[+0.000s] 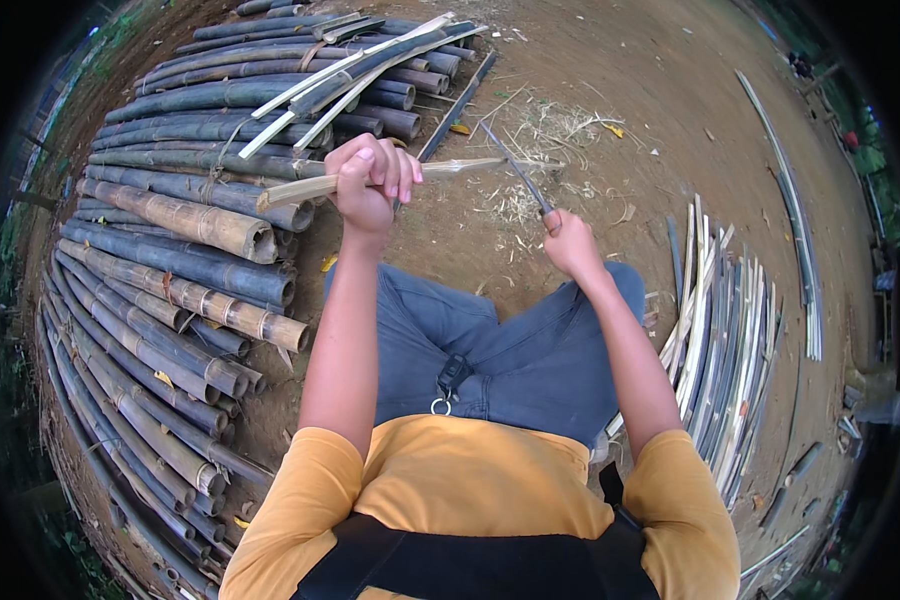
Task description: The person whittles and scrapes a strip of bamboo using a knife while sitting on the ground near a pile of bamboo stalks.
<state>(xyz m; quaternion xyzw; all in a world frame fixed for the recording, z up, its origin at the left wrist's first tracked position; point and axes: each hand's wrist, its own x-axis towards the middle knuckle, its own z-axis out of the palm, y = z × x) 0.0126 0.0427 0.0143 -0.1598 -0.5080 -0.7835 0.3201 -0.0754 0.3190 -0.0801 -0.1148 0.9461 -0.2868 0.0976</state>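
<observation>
My left hand (368,192) is closed around a pale split bamboo strip (460,168), held out sideways above the ground in front of my knees. One thick cut end of the strip sticks out to the left of my fist. In my right hand (572,245), the fist grips the handle of a knife with a long, narrow dark blade (520,172). The blade slants up and left, and it crosses the strip near its right end. Whether the edge touches the strip I cannot tell. Thin pale shavings (515,200) lie on the dirt beneath.
Stacked bamboo poles (200,215) fill the left side, with split strips (340,85) on top. Bundled bamboo strips (725,330) lie by my right arm. Farther right are long thin strips (795,230). A dark narrow length (458,105) rests behind my left hand on brown dirt (660,130).
</observation>
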